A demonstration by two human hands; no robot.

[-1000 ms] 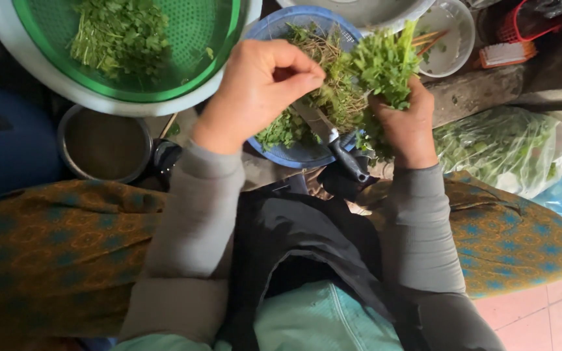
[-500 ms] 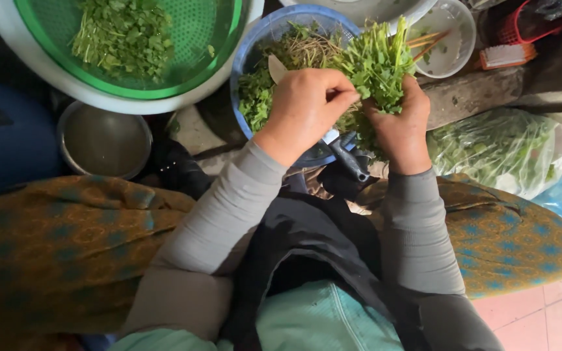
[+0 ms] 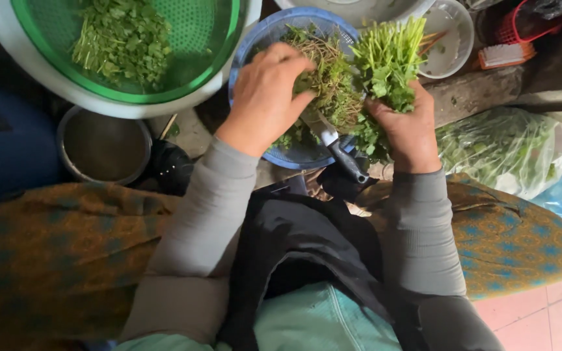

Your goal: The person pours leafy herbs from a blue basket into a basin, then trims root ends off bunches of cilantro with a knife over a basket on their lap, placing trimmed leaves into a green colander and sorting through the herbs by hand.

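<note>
Her left hand (image 3: 267,97) curled over the blue basket (image 3: 245,49), fingers closed on a tangle of brownish roots and stems (image 3: 325,78), while the right hand (image 3: 406,127) gripped a bunch of leafy green herbs (image 3: 388,62) upright above the basket's right edge. A knife (image 3: 339,151) with a black handle lay propped between the two hands, blade pointing into the basket. To the left sat a green colander (image 3: 219,45) holding trimmed herbs (image 3: 123,42), nested in a white basin (image 3: 8,52). A small metal bowl (image 3: 104,144) stood below it, and a clear plastic bag of greens (image 3: 505,146) lay just right of her right wrist
</note>
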